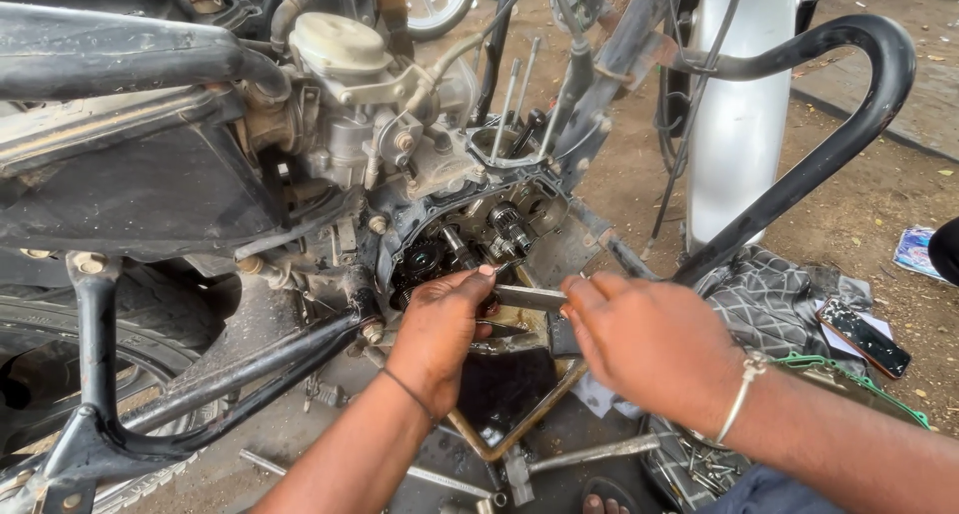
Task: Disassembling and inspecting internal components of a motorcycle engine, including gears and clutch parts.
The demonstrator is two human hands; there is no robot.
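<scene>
Both hands, left hand (440,329) and right hand (649,344), grip a flat metal tool (529,297).

Carburettor (345,69) seen at upper left of open engine case (470,239). Black crash bar (849,104) curved at right of case. White mudguard (739,104) stood upright behind bar. Rear tyre (40,354) seen far left of case. Phone (864,336) and green gasket (859,379) lain on ground right of case. Loose bolts (699,469) gathered in tray at lower right.
</scene>
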